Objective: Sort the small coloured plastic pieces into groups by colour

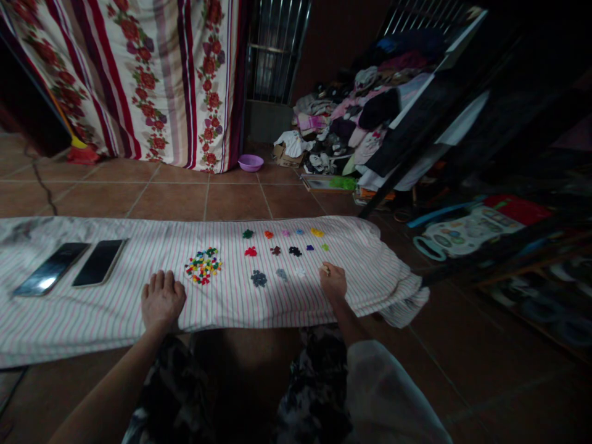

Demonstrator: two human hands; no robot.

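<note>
My left hand (163, 300) rests palm down on the striped cloth, its fingers lying on the fabric and holding nothing. To its right lies a mixed pile of small coloured pieces (203, 266). Past that, small heaps sorted by colour form three rows: red (250, 251), black (295, 251), dark grey (259, 279), yellow (317, 232) and several others. My right hand (335, 283) is closed in a pinch at the right of the heaps, near the white pieces (300, 272). A tiny pale thing shows at its fingertips, too small to name.
Two phones (99, 263) lie on the left of the striped cloth (139, 237). Beyond it are a floral curtain (173, 80), a purple basin (250, 163) and a heap of clothes (351, 117). A dark metal frame and a toy panel (472, 231) stand at the right.
</note>
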